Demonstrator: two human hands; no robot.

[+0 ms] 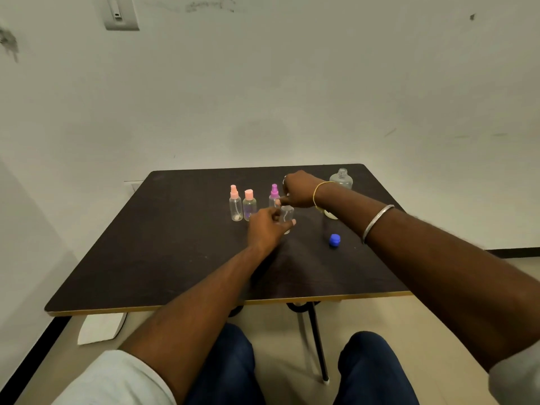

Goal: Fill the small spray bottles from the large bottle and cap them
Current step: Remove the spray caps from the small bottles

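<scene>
My left hand grips a small clear bottle standing on the dark table. My right hand hovers right above it, fingers curled over the bottle's top; what they hold is hidden. Left of them stand two small bottles with pink tops, and a purple-topped bottle stands just behind my hands. The large clear bottle stands uncapped at the back right, partly behind my right wrist. Its blue cap lies on the table at the right.
A white object shows under my right wrist. The table stands against a white wall; its front edge is close to my knees. A white box lies on the floor at the left.
</scene>
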